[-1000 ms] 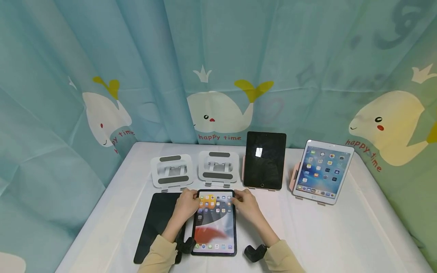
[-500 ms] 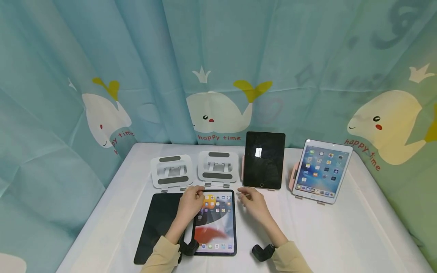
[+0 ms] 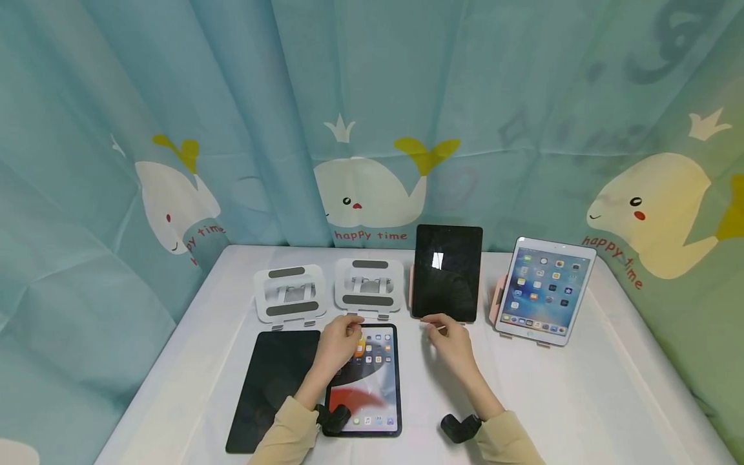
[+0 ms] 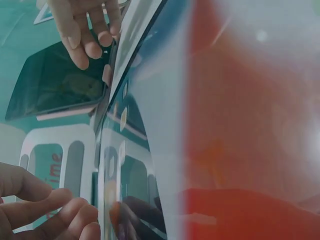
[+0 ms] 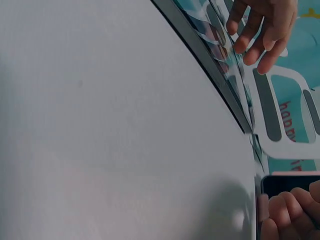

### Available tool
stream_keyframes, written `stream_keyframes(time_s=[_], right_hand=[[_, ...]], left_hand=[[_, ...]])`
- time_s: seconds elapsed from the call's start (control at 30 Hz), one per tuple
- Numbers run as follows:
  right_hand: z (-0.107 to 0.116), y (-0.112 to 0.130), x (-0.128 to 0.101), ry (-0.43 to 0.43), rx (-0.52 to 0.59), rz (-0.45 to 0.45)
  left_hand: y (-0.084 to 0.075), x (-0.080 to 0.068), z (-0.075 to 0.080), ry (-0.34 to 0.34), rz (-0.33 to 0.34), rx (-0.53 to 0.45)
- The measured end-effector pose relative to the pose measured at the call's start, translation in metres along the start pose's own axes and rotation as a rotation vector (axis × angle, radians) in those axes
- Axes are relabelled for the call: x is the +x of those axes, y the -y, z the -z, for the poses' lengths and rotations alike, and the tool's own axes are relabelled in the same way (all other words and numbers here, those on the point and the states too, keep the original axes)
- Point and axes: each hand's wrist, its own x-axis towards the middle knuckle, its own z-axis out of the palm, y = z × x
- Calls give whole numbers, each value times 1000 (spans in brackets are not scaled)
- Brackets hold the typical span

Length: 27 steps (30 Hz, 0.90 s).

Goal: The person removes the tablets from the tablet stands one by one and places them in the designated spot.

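A lit tablet (image 3: 366,387) with a black border lies face up on the table, its screen filling much of the left wrist view. My left hand (image 3: 337,345) is over its upper left part, fingers loosely bent and holding nothing. To the right of the lit tablet, my right hand (image 3: 452,345) hovers above the tabletop, close in front of a dark-screened tablet (image 3: 447,271) on a pink stand. Its fingers (image 5: 287,210) hang loosely curled around nothing. Two white folding tablet stands (image 3: 289,294) with grey pads stand behind the lit tablet.
Left of the lit tablet lies a black tablet (image 3: 270,387), partly overlapped by the left forearm. A white-bordered tablet (image 3: 544,290) leans on another pink stand at the right. A blue-green curtain (image 3: 250,84) with whale prints hangs behind the white table (image 3: 581,400).
Both hands have let go of the lit tablet's upper sides. The left hand has shifted right over the screen; the right hand has moved right, away from it. The tablets and stands stay in place.
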Motion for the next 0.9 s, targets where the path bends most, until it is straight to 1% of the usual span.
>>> stream_keyframes(time_s=[0.27, 0.5, 0.7, 0.9], right_hand=[[16, -5, 6, -50, -44, 18], [29, -4, 9, -87, -54, 31], [41, 0, 16, -120, -31, 37], [56, 4, 25, -150, -37, 19]], left_hand=[[-11, 9, -8, 15, -26, -15], [-23, 20, -11, 26, -67, 5], [-36, 31, -10, 50, -61, -24], [-43, 42, -12, 77, -55, -55]])
